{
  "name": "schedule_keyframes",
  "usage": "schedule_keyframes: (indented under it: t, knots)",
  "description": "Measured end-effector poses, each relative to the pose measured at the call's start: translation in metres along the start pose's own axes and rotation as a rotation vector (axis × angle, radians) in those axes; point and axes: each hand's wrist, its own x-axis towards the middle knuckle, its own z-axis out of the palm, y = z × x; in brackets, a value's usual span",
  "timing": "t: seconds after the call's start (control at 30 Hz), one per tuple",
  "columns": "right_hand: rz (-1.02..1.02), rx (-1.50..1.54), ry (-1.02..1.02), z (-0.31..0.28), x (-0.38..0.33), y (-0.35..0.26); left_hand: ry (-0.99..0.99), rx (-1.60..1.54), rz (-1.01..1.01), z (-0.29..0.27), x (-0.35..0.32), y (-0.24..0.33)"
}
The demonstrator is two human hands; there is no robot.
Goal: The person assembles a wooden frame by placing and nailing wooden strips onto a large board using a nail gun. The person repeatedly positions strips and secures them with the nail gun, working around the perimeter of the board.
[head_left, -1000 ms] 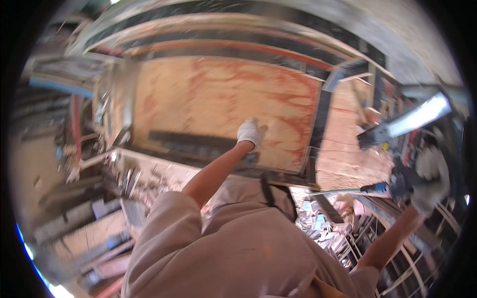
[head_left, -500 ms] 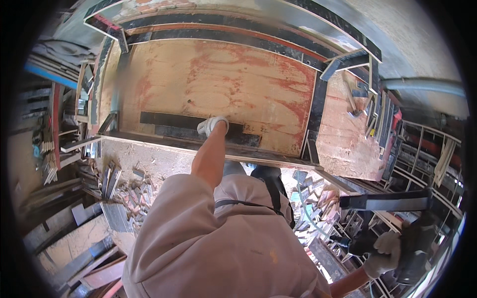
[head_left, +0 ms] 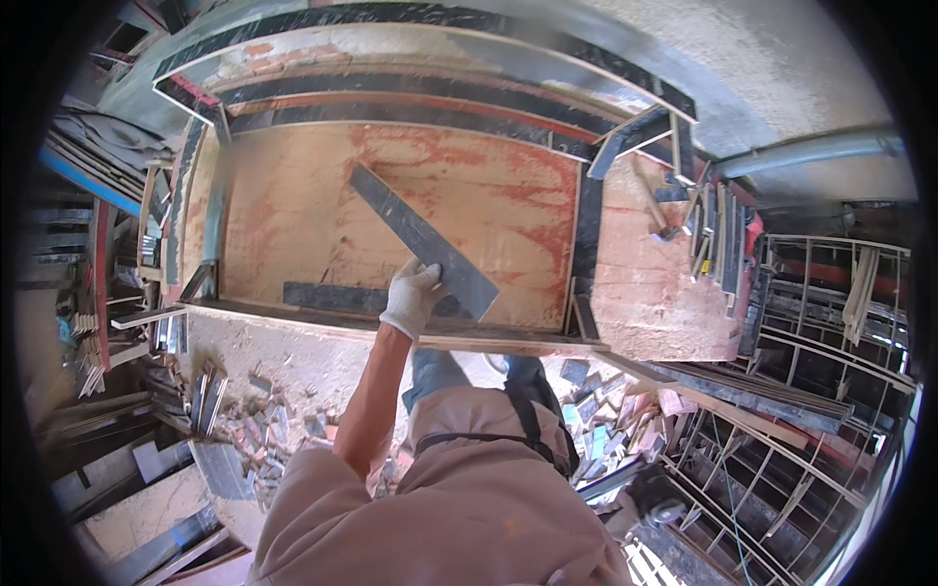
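My left hand (head_left: 413, 293), in a pale work glove, pinches a dark flat board strip (head_left: 415, 234) near its wider end. The strip slants above the plywood panel (head_left: 293, 195), its narrow end pointing far left. Under my hand, another dark strip (head_left: 332, 296) lies along the panel's near edge, partly covered. By my right side, low in view, is a dark nail gun (head_left: 650, 493) with a round metallic part. My right hand is at the gun, mostly hidden by my shirt and the gun, so its fingers do not show clearly.
A dark-edged wooden frame (head_left: 586, 234) borders the panel, with a bracket-like frame beyond. A hammer (head_left: 655, 207) and several narrow strips lie on the board at right. Scrap wood (head_left: 625, 405) litters the floor. Metal racks (head_left: 811, 293) stand at right, stacked boards at left.
My left hand has lifted one dark strip off the panel and swung it to a slant. The nail gun has moved from far right in toward my side.
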Motion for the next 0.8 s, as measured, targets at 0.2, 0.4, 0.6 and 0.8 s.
schedule_keyframes:
  t: [0.2,0.4,0.6,0.8]
  knots:
    - [0.029,-0.209,-0.083,-0.043,0.091,0.013,-0.140,-0.803,-0.014,0.082,0.003,-0.044]
    - [0.006,-0.381,-0.167,-0.101,0.173,0.016,-0.164,-0.935,-0.027,0.133,0.008,-0.081]
    - [-0.060,-0.509,-0.225,-0.134,0.231,0.007,-0.127,-1.090,-0.071,0.137,0.025,-0.092]
    - [-0.155,-0.581,-0.248,-0.141,0.266,-0.009,0.039,-1.009,0.084,0.145,0.021,-0.100]
